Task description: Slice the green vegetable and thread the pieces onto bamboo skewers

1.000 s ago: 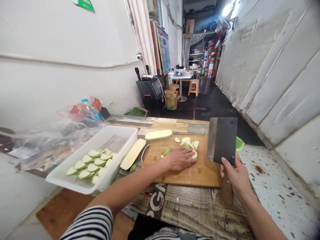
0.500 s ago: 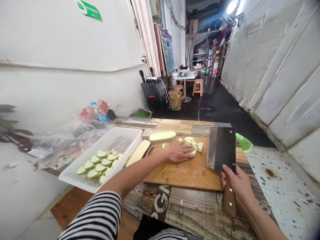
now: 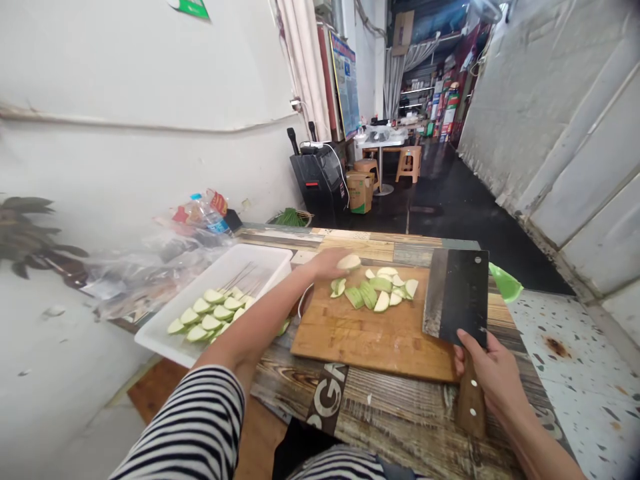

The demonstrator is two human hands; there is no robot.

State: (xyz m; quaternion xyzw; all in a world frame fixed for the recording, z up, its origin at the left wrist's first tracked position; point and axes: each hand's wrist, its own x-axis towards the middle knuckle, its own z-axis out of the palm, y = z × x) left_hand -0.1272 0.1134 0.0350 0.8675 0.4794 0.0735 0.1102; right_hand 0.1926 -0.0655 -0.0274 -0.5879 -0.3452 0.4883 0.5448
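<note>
Hands, as I read them: left hand (image 3: 325, 265) is closed round a pale, peeled vegetable piece (image 3: 349, 261) at the far left corner of the cutting board (image 3: 370, 340), forearm stretched forward. Green-skinned, white-fleshed slices (image 3: 381, 292) lie fanned just beside it. I note the right hand (image 3: 493, 377) gripping the cleaver (image 3: 457, 297) by its wooden handle, blade upright over the board's right edge.

A small eatery's prep corner is showing here: a cutting board (image 3: 370, 340) is carrying vegetable slices (image 3: 381, 285), with a cleaver (image 3: 457, 297) at its right edge. Left of the board, a white tray (image 3: 273, 257) is holding skewers (image 3: 241, 276). Beyond the board, a table (image 3: 380, 141), stools (image 3: 409, 162) and stocked shelves (image 3: 447, 107) are standing.
</note>
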